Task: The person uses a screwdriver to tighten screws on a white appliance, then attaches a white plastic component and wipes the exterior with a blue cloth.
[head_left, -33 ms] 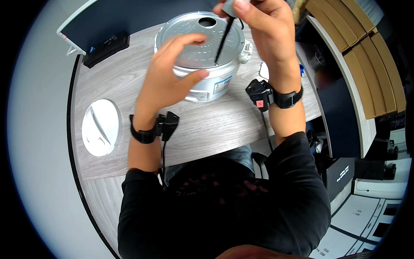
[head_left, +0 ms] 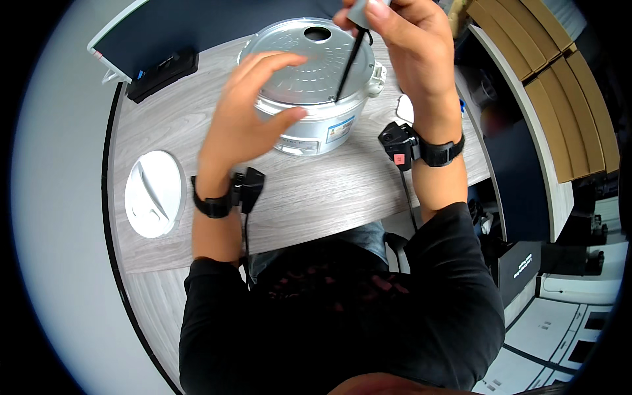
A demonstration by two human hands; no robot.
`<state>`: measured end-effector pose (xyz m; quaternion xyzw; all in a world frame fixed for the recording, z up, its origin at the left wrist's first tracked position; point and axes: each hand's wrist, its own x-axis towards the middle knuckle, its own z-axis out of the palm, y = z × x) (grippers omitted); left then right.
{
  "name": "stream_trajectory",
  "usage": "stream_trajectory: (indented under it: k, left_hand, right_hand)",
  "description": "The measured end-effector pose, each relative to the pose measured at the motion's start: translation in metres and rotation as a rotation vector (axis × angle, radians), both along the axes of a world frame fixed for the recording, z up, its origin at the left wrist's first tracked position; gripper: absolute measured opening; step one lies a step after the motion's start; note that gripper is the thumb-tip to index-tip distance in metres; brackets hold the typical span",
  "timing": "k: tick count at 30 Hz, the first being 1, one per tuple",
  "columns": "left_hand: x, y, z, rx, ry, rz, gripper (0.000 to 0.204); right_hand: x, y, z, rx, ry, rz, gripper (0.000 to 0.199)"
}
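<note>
A silver-white rice cooker (head_left: 286,109) stands at the far side of the table, its round metal top plate (head_left: 322,69) showing a dark oval hole. My right hand (head_left: 418,52) is closed around the grey handle of a screwdriver (head_left: 350,64). The black shaft slants down, its tip at the front rim of the top plate; whether it touches cannot be made out. My left hand (head_left: 240,115) is slightly blurred, fingers apart and holding nothing, over the cooker's front left side.
A white oval plastic cover (head_left: 153,194) lies at the table's left. A black box-like item (head_left: 162,77) sits at the far left by the dark partition. A small white piece (head_left: 405,108) lies behind my right wrist. Brown cardboard boxes (head_left: 563,118) stand on the right.
My left hand has shifted slightly left, away from the cooker. The screwdriver and my right hand have moved a little to the right, and its tip is slightly lower.
</note>
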<state>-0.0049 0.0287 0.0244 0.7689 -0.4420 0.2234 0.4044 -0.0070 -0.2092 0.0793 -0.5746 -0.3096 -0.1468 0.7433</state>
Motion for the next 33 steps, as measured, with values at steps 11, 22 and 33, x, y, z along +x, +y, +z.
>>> stream_trajectory:
  k: [11,22,33]
  left_hand:
    - [0.046,0.058,-0.017,0.05,0.087,0.026,0.048]
    - [0.029,0.009,-0.021,0.017,-0.149,0.06,0.043]
    - [-0.012,-0.025,-0.005,0.048,-0.274,0.224,0.04]
  right_hand:
    - [-0.037,-0.017,-0.066,-0.186,0.115,-0.076,0.023]
    - [-0.025,-0.041,-0.081,-0.201,0.105,-0.246,0.025]
    - [-0.034,-0.077,-0.087,-0.179,0.051,-0.367,0.025]
